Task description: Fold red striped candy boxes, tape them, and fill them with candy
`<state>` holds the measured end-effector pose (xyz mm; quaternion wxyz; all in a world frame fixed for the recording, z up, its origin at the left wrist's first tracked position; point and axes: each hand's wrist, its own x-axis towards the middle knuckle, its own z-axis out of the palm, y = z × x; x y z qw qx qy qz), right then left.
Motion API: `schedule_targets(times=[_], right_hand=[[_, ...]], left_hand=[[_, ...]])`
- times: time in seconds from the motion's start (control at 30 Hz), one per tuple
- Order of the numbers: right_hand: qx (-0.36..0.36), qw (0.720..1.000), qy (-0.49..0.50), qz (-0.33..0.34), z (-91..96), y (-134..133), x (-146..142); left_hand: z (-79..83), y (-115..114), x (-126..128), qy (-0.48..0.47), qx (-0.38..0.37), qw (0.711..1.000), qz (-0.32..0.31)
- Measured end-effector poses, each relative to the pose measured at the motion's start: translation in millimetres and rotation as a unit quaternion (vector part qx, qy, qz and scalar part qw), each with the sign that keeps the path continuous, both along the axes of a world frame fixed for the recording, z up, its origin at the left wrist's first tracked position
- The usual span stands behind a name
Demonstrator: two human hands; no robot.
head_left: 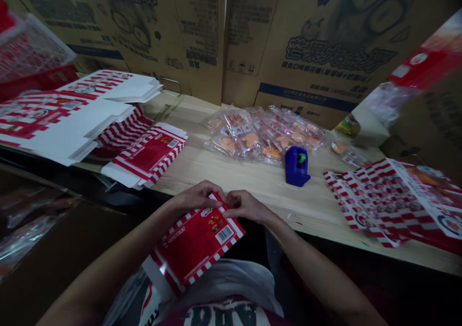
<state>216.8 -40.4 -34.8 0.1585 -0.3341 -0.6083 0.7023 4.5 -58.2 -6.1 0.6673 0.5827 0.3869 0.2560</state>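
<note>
A flat red box with red-and-white striped edges [195,249] rests tilted against my lap, in front of the table edge. Its printed face shows a barcode and small food pictures. My left hand [204,196] grips its far edge, thumb on the printed face. Close beside it, my right hand [242,205] has its fingers pinched together at the same edge. Whether anything small sits in that pinch is hidden. Ahead on the table lie clear plastic packets with orange pieces [252,136], and a blue tape dispenser [296,166] stands right of my hands.
Stacked flat striped cartons [72,119] and a smaller pile of red boxes [151,155] lie left on the wooden table [202,172]. Striped printed sheets [393,196] lie right. Large cardboard boxes [202,37] wall the back. An open carton [72,249] holding plastic packets stands lower left.
</note>
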Motion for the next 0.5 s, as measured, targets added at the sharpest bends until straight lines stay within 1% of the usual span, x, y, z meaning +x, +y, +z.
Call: schedule_targets(times=[0.03, 0.07, 0.13, 0.17, 0.2, 0.23, 0.27, 0.3, 0.33, 0.37, 0.4, 0.43, 0.47, 0.5], right_hand=[[-0.072, 0.997, 0.037, 0.019, -1.7, -2.7, -0.5], [-0.140, 0.987, 0.073, 0.034, -3.7, -5.8, -1.7], [-0.244, 0.959, 0.140, 0.043, -8.5, -11.8, -6.0], [-0.275, 0.947, 0.165, 0.034, -11.2, -13.5, -8.6], [-0.288, 0.940, 0.179, 0.018, -13.8, -13.4, -11.1], [-0.286, 0.941, 0.182, -0.003, -16.1, -11.2, -13.1], [-0.267, 0.947, 0.175, -0.032, -17.9, -6.4, -14.4], [-0.232, 0.957, 0.163, -0.066, -19.1, 1.1, -14.6], [-0.184, 0.967, 0.147, -0.099, -19.6, 11.1, -13.7], [-0.122, 0.975, 0.128, -0.133, -19.5, 23.5, -11.7], [-0.039, 0.980, 0.101, -0.166, -18.8, 37.8, -8.9], [0.053, 0.977, 0.069, -0.195, -17.4, 53.4, -5.4], [0.143, 0.965, 0.034, -0.217, -15.2, 69.9, -1.9], [0.218, 0.948, 0.001, -0.233, -12.1, 86.7, 1.4]], left_hand=[[3.5, -1.8, 0.1, -0.010, -0.008, 1.000, -0.003], [7.0, -3.4, 0.1, -0.019, -0.012, 1.000, -0.006], [13.1, -5.3, -1.2, -0.031, -0.005, 0.999, -0.013], [14.9, -5.7, -2.9, -0.033, 0.004, 0.999, -0.008], [15.6, -5.6, -5.6, -0.036, 0.009, 0.999, 0.010], [15.1, -5.2, -9.2, -0.041, 0.005, 0.998, 0.045], [13.2, -4.9, -13.8, -0.046, -0.011, 0.994, 0.098], [10.1, -4.8, -19.1, -0.054, -0.033, 0.984, 0.169], [5.6, -5.4, -24.9, -0.063, -0.056, 0.964, 0.251], [-0.1, -6.9, -30.8, -0.072, -0.072, 0.937, 0.335], [-6.9, -9.5, -36.4, -0.079, -0.079, 0.905, 0.411], [-14.7, -13.4, -41.5, -0.083, -0.076, 0.874, 0.474], [-23.2, -18.4, -45.8, -0.084, -0.060, 0.848, 0.520], [-32.2, -24.2, -49.1, -0.079, -0.037, 0.832, 0.548]])
